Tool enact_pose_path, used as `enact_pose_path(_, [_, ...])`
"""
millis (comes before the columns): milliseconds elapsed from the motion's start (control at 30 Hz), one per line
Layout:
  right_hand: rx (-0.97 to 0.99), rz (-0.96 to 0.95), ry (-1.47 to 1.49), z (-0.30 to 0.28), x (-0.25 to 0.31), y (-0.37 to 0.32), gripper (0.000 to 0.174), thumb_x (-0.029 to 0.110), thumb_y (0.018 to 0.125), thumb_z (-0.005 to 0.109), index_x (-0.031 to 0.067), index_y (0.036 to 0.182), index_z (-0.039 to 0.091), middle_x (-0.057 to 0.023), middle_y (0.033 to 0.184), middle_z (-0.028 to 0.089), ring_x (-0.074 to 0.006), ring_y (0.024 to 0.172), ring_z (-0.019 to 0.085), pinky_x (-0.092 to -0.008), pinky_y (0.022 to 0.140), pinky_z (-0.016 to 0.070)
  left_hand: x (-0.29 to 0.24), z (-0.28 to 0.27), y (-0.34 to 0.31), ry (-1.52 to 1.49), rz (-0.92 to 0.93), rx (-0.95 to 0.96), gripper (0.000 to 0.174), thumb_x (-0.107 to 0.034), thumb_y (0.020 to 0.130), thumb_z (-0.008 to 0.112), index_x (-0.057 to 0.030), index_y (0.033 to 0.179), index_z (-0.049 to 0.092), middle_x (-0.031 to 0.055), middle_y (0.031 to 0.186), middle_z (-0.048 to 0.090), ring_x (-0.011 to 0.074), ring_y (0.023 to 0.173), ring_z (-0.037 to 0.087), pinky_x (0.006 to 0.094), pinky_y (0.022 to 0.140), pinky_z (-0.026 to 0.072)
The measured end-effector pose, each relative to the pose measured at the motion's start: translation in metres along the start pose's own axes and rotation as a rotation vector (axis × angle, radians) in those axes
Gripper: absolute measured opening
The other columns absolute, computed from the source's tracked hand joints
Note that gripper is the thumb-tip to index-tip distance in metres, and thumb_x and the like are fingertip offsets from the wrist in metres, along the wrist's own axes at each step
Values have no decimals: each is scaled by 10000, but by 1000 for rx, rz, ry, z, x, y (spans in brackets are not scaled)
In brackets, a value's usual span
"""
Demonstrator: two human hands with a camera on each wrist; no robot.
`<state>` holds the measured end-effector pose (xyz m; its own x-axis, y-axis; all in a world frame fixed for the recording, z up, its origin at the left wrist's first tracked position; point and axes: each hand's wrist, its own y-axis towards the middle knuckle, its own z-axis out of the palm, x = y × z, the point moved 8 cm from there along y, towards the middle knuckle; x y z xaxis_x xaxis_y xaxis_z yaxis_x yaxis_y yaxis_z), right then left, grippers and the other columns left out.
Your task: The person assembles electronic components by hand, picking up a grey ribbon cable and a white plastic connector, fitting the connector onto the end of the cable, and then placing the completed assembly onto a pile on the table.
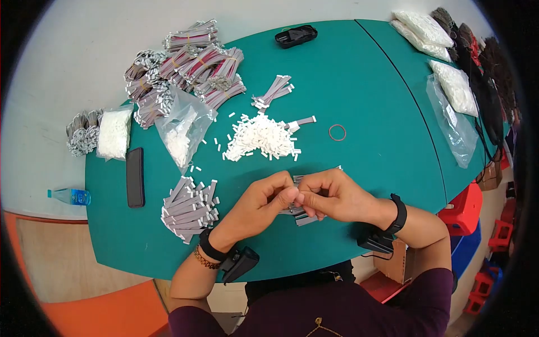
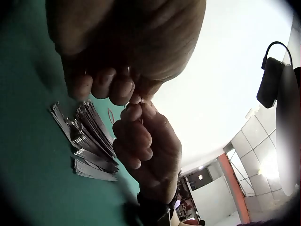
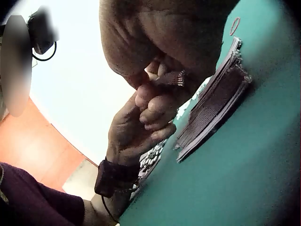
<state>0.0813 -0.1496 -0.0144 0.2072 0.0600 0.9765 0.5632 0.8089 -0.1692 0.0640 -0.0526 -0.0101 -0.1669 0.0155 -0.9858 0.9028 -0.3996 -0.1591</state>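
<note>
In the head view my left hand (image 1: 261, 205) and right hand (image 1: 337, 194) meet at the fingertips, above the near part of the table. My right hand holds a short grey ribbon cable (image 3: 171, 79), its bare metal terminals sticking out past the fingers in the right wrist view. The thumb and finger of my left hand pinch a tiny pale piece (image 2: 142, 100) at the meeting point, mostly hidden by the fingertips. Under the hands lies a stack of grey ribbon cables (image 2: 94, 136) with metal terminals at their ends.
A heap of small white connector housings (image 1: 264, 137) lies ahead on the green table (image 1: 359, 84). Ribbon cables with white ends (image 1: 190, 210) are piled at left. Bundled cables (image 1: 196, 64), a plastic bag (image 1: 182, 132), a black phone-like case (image 1: 135, 178) and a rubber band (image 1: 337, 132) lie around.
</note>
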Motion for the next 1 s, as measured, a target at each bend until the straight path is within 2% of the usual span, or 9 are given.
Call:
enact_pose_path(167, [21,41,-3,0,1,-3,214,162,944,494,22,806,578,-4,631,551,-50,527,487,-204,473,382,-5,-9,-3,173,32,-87,204,-192,942,519,-47,799,509,-39,667,433,31,613,365,190,540,305])
enact_pose_path(300, [-2,86,23,-6,3,0,181,159,929,523,29,836,606,-8,647,568,-47,537,503,-195,480,392,-8,-16,-4,155,72,-174,212,-190,928,544,-39,780,521,-38,656,453,26,604,386,192,530,305])
enact_pose_path(467, [-225,-27,144,-40,10,1,105,127,892,581,35,871,627,-28,692,597,-57,562,534,-189,516,427,-15,-36,-4,36,134,-336,205,-184,920,558,-34,781,555,-34,626,500,18,589,432,193,521,326])
enact_pose_path(500, [-273,-66,203,-48,13,1,97,125,885,593,35,872,628,-31,701,600,-60,568,538,-191,524,436,-12,-39,-6,44,82,-354,187,-177,900,591,-25,790,593,-22,641,541,22,594,461,188,525,342])
enact_pose_path(567, [-345,-103,346,-57,19,-1,113,140,869,628,28,879,625,-33,734,600,-65,594,548,-205,549,463,-9,-36,-6,86,83,-340,155,-150,879,616,-14,806,627,-5,657,573,35,601,487,186,531,362])
enact_pose_path(667, [-341,-136,429,-57,16,0,93,131,855,637,43,871,612,-33,742,594,-77,587,557,-226,542,487,-5,-24,-6,150,34,-293,133,-125,852,648,-1,805,658,10,678,600,48,624,519,188,550,388])
enact_pose_path(767, [-314,-159,421,-53,17,0,95,144,861,632,52,863,609,-50,803,592,-89,672,570,-240,586,495,-5,-10,-6,180,43,-242,134,-118,839,663,10,797,663,13,685,607,50,633,527,190,559,396])
enact_pose_path(900, [-222,-211,522,-45,15,2,235,183,865,633,66,1058,566,-53,890,598,-112,810,573,-252,663,502,-4,-2,-5,311,120,-236,130,-119,811,695,5,844,675,25,700,605,70,593,494,225,521,381])
enact_pose_path(1000, [-185,-171,528,-38,22,2,455,210,863,636,99,1265,454,-51,946,601,-137,911,573,-274,783,489,-10,-8,-8,343,201,-317,147,-143,812,696,-2,854,683,32,715,622,91,589,499,239,522,388])
